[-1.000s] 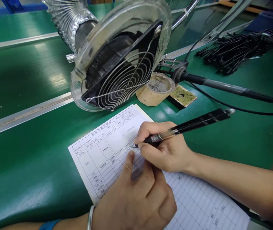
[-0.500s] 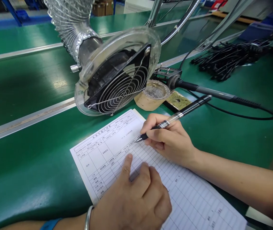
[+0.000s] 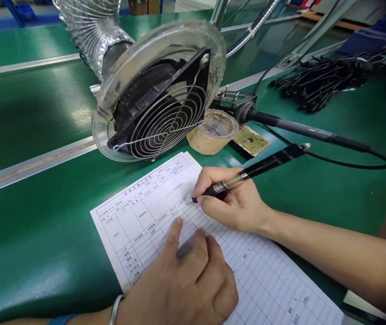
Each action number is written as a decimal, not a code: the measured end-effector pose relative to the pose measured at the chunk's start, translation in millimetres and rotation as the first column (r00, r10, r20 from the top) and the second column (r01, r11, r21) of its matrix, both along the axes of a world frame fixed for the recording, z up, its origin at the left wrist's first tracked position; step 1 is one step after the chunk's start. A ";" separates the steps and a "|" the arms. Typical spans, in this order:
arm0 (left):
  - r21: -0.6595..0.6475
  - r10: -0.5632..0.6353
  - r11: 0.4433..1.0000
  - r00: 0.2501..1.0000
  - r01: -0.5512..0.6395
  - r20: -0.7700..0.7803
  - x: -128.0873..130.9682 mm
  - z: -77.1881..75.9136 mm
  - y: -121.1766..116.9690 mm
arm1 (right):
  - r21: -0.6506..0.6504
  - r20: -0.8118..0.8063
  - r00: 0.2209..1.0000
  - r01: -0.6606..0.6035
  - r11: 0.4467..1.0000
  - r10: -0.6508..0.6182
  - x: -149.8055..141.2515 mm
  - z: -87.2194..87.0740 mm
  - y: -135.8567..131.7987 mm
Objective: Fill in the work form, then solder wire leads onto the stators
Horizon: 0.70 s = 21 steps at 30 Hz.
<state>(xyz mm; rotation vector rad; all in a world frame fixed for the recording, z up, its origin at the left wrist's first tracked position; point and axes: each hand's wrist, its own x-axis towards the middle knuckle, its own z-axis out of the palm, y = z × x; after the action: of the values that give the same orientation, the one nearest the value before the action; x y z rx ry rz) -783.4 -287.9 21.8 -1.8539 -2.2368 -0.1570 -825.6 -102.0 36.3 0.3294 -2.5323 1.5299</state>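
A white printed form (image 3: 152,203) with a ruled table lies on the green bench (image 3: 26,248). My right hand (image 3: 235,201) grips a black pen (image 3: 257,170), its tip resting on the form near the upper rows. My left hand (image 3: 186,280) lies on the lower middle of the sheet, index finger stretched out and pressing the paper, the other fingers curled with nothing visible in them. A metal bangle and a blue band sit on my left wrist.
A fume-extraction fan (image 3: 160,95) with a wire grille and foil duct hangs just behind the form. A soldering iron (image 3: 297,128) rests in its stand beside a solder pot (image 3: 213,131) and sponge (image 3: 250,141). Black cables (image 3: 324,76) are heaped far right. A metal rail (image 3: 33,160) crosses the bench.
The pen has been lifted slightly and set down again near the same rows. The view has shifted a little; my left hand stays pressing the sheet.
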 end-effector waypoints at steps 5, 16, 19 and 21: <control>0.003 -0.010 1.000 1.000 0.010 -0.004 -0.2 -2.0 -0.5 | -0.001 0.008 1.000 -0.014 1.000 0.014 -0.8 -2.1 0.9; 0.006 -0.006 1.000 1.000 0.007 -0.031 -1.6 -1.3 -0.6 | -0.014 -0.002 0.999 -0.046 0.999 0.046 0.3 -3.1 0.6; 0.010 -0.012 1.000 0.999 0.012 -0.033 -1.5 -1.1 -0.4 | -0.005 -0.009 0.999 -0.030 1.000 0.030 1.0 -1.9 0.4; 0.004 -0.015 1.000 0.999 0.015 -0.030 -2.0 0.1 -0.4 | -0.004 -0.020 1.000 -0.025 1.000 0.024 0.9 -1.4 0.3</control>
<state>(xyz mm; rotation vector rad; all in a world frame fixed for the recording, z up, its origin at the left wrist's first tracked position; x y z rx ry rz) -785.4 -288.3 21.9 -1.8591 -2.2017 -0.1355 -824.6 -101.7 34.9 0.3744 -2.5189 1.5326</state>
